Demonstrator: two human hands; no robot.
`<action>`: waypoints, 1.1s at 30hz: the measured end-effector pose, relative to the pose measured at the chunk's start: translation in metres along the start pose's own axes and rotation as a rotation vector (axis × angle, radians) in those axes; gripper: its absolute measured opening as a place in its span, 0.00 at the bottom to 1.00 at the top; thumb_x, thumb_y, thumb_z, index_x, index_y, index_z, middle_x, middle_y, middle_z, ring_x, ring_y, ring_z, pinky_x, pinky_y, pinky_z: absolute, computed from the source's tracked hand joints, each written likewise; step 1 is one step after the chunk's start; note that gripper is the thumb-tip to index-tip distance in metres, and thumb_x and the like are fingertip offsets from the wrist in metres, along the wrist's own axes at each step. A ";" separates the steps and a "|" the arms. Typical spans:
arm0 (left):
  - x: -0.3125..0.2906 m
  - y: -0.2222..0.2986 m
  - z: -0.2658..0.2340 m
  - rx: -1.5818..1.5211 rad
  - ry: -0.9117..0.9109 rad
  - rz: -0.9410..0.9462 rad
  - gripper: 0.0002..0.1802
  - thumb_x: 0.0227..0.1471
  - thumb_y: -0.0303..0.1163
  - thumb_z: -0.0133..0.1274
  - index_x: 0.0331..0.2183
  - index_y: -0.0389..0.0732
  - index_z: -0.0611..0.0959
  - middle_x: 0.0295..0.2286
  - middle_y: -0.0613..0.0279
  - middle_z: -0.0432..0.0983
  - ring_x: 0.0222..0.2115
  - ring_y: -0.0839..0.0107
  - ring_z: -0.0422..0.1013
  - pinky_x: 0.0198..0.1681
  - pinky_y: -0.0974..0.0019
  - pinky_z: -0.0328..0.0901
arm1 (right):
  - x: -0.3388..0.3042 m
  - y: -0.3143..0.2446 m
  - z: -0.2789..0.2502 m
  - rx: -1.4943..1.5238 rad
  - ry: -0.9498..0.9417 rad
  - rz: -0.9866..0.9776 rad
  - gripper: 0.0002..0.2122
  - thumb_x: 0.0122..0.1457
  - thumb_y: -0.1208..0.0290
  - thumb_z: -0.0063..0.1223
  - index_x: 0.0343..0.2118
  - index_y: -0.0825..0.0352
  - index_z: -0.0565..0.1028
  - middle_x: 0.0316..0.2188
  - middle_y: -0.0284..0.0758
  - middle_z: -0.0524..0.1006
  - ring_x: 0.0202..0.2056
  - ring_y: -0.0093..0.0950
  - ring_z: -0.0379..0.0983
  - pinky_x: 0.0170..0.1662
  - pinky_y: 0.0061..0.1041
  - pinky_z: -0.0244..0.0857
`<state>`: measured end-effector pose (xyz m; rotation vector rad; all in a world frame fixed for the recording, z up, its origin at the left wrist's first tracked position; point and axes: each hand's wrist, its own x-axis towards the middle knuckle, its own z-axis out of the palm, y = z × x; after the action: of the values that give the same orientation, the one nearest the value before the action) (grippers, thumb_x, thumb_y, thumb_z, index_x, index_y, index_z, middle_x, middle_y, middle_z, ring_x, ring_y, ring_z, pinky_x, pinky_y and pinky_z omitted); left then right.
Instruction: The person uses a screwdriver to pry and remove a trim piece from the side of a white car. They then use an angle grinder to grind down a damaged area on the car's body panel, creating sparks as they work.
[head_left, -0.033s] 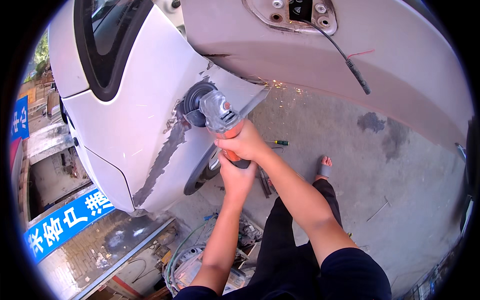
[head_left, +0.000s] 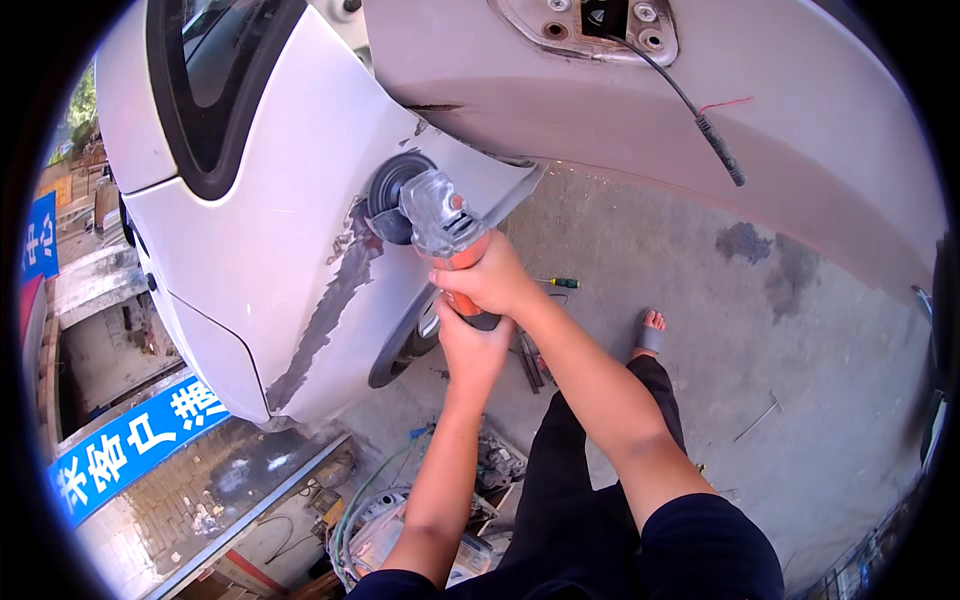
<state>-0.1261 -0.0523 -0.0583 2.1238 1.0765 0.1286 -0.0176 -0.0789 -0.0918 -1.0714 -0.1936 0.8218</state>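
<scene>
An angle grinder (head_left: pixel 438 212) with a grey head and orange body is gripped in both my hands. My right hand (head_left: pixel 492 275) wraps its body just behind the head. Below it, my left hand (head_left: pixel 474 345) is closed around the dark rear end. The round dark disc (head_left: pixel 392 186) lies against, or very close to, the white rear side panel (head_left: pixel 275 255) of a car; the exact contact is hidden. From the disc a rough grey stripped band (head_left: pixel 330 315) runs down the panel toward its lower edge. Faint sparks show beyond the panel's corner.
An open car door or lid (head_left: pixel 620 110) spans the top, with a black cable (head_left: pixel 690 110) dangling from it. A car wheel (head_left: pixel 405 350) sits under the panel. On the concrete lie a green-handled screwdriver (head_left: pixel 565 283) and a thin metal tool (head_left: pixel 757 420). Hoses and parts (head_left: pixel 385 520) clutter the lower left.
The bright spray of sparks by the panel's corner has shrunk to a few faint specks. The grinder has shifted very slightly; both hands keep their hold.
</scene>
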 end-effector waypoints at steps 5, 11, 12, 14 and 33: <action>-0.001 -0.010 -0.005 0.074 -0.040 -0.035 0.47 0.37 0.40 0.71 0.52 0.29 0.64 0.44 0.38 0.76 0.47 0.49 0.75 0.49 0.55 0.67 | -0.007 -0.001 0.002 0.036 0.009 0.127 0.19 0.43 0.69 0.68 0.40 0.69 0.79 0.36 0.35 0.81 0.38 0.26 0.77 0.44 0.28 0.70; -0.002 0.004 -0.006 0.020 0.006 -0.007 0.44 0.39 0.37 0.70 0.52 0.30 0.65 0.43 0.39 0.76 0.46 0.48 0.75 0.49 0.55 0.67 | -0.003 -0.006 0.002 0.032 -0.070 0.146 0.22 0.45 0.75 0.66 0.47 0.69 0.77 0.42 0.33 0.80 0.44 0.23 0.75 0.50 0.27 0.67; -0.001 0.004 -0.009 0.024 0.000 -0.003 0.43 0.39 0.37 0.70 0.52 0.30 0.65 0.43 0.40 0.76 0.46 0.48 0.75 0.49 0.55 0.67 | 0.002 -0.009 -0.001 0.048 -0.089 0.159 0.22 0.46 0.75 0.66 0.47 0.69 0.77 0.42 0.33 0.80 0.44 0.23 0.75 0.50 0.27 0.67; -0.004 -0.001 -0.011 0.047 0.011 -0.009 0.43 0.39 0.37 0.70 0.52 0.30 0.65 0.43 0.40 0.77 0.46 0.49 0.75 0.49 0.55 0.67 | -0.002 0.012 0.008 0.094 -0.070 0.116 0.21 0.46 0.75 0.65 0.47 0.68 0.78 0.42 0.33 0.80 0.44 0.23 0.75 0.50 0.27 0.67; 0.011 0.000 0.012 0.060 0.005 0.030 0.41 0.40 0.37 0.69 0.50 0.31 0.65 0.41 0.38 0.77 0.44 0.45 0.75 0.47 0.53 0.68 | 0.009 -0.005 -0.016 0.102 -0.071 0.066 0.20 0.48 0.76 0.63 0.47 0.70 0.78 0.42 0.32 0.81 0.41 0.21 0.75 0.46 0.25 0.69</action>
<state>-0.1147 -0.0511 -0.0694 2.1944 1.0642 0.1174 -0.0006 -0.0853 -0.0979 -0.9574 -0.1744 0.9207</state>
